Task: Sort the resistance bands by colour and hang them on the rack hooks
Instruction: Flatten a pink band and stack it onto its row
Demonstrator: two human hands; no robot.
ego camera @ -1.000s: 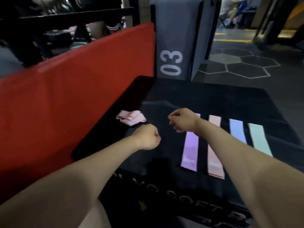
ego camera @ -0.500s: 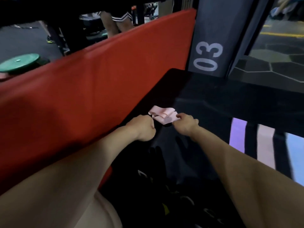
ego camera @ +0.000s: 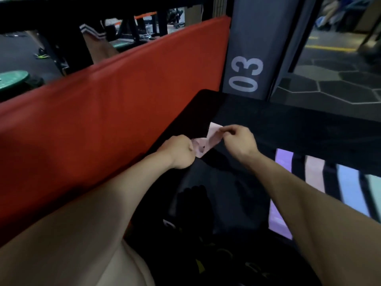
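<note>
Pink band: a pale pink resistance band [ego camera: 208,139], thin, flat and soft, is crumpled and partly unfolded between the two hands, over the far left part of the black box top [ego camera: 288,129].
Left hand: the left hand [ego camera: 179,151] has its fingers curled into a fist at the band's nearer, lower end; the band's edge comes out right at its knuckles, so it appears to grip that end, though the fingers themselves are hidden.
Right hand: the right hand [ego camera: 239,141] pinches the band's upper fold between thumb and fingertips, lifting a strip of it that slopes down towards the left hand.
Band relative to grip: the band spans the short gap between the hands, the right end held higher than the left; whether its lower part touches the box top cannot be told.
Flat bands: to the right of the right forearm, four bands lie flat side by side on the box top, apart from each other: a purple band [ego camera: 282,174], a pink flat band [ego camera: 314,172], a blue band [ego camera: 350,188] and a pale green band [ego camera: 374,193] at the frame edge. They are long, smooth strips; motion blur softens their edges.
Box top: matt black, padded in look, with a rounded far left corner.
Red pad: a long red padded barrier [ego camera: 103,112] with a smooth vinyl-like surface runs along the left of the box.
Grey post: a grey padded post [ego camera: 253,38] marked "03" stands beyond the box's far edge.
</note>
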